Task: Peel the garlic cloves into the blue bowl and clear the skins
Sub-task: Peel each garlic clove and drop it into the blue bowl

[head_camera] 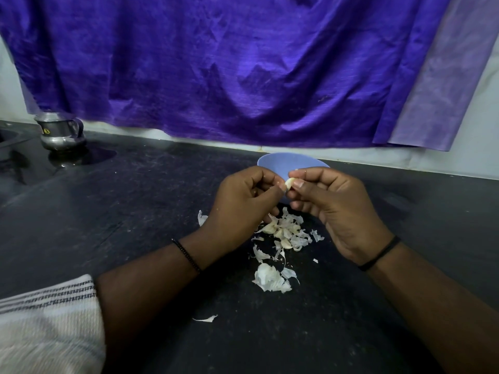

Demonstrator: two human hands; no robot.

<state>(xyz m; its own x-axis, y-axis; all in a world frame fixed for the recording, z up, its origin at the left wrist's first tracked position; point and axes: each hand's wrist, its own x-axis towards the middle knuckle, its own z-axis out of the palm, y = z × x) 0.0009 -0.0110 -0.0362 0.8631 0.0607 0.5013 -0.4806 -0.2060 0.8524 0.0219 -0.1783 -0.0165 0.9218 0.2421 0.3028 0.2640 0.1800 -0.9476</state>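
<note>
A pale garlic clove (289, 183) is held in the air just in front of the blue bowl (286, 163). My right hand (332, 209) pinches it between thumb and fingers. My left hand (243, 206) meets it from the left, its fingertips pinching at the clove's end. Both hands cover the bowl's near side, so its contents are hidden. Below the hands lies a heap of unpeeled cloves and papery skins (286, 233) on the dark counter (135, 211). A larger clump of white skin (271, 278) sits nearer to me.
A steel jug (60, 130) stands at the far left of the counter beside a sink edge (8, 141). A purple cloth (243, 63) hangs over the back wall. Stray skin flakes (206, 318) lie near the front. A striped sleeve (46, 319) shows at lower left.
</note>
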